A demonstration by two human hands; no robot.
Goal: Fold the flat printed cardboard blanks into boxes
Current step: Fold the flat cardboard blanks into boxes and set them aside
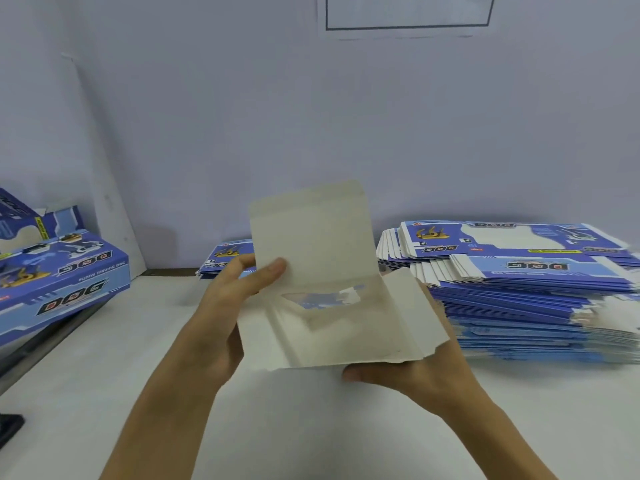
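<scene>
Two forearms rising from bottom edge, elbows cut off. Right hand (412,372) under the near right corner of a half-folded blank (332,306), thumb curled up over its front edge, fingers hidden beneath the card. Left hand (225,317) gripping the blank's left side, thumb pinching the upright top flap (311,233), remaining fingers hidden behind. Blank held above the white table (298,427), plain grey-white inside facing up, window cutout showing a sliver of blue print through it; right side flap splayed outward. Dark object (8,431) at far left edge, cropped, unidentifiable. Finished blue "DOG" box (65,282) at left, partly out of frame, another opened one behind it mostly cut off. Large stack of flat printed blanks (526,292) at right, running off the edge, lower layers blurred. Smaller pile (225,258) behind the held blank, mostly hidden. White board (104,168) leaning on wall; framed sheet (408,12) cropped at top.
</scene>
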